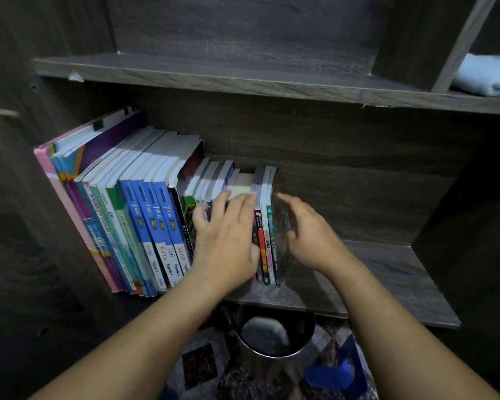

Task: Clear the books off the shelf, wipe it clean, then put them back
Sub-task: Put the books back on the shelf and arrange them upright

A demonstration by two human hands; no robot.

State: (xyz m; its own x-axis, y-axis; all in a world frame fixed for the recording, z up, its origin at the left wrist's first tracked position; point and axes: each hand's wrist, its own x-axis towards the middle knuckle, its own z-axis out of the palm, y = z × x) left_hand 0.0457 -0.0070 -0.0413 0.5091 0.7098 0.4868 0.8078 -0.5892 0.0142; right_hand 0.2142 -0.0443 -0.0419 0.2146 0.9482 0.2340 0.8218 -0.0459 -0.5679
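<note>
**A:** From the head camera, where did the books [145, 215] stand?

**B:** Upright on the shelf [387, 272], packed against its left wall. The tall ones leaned there for support.

**A:** And the hands?

**B:** The left hand [228, 241] lay on the small books' spines, fingers straight over their tops, probably to tip them out. The right hand [309, 232] was blurred, fingers loosely spread and holding nothing. It flanked the thin end books [267, 241], seemingly to stop them toppling.
</note>
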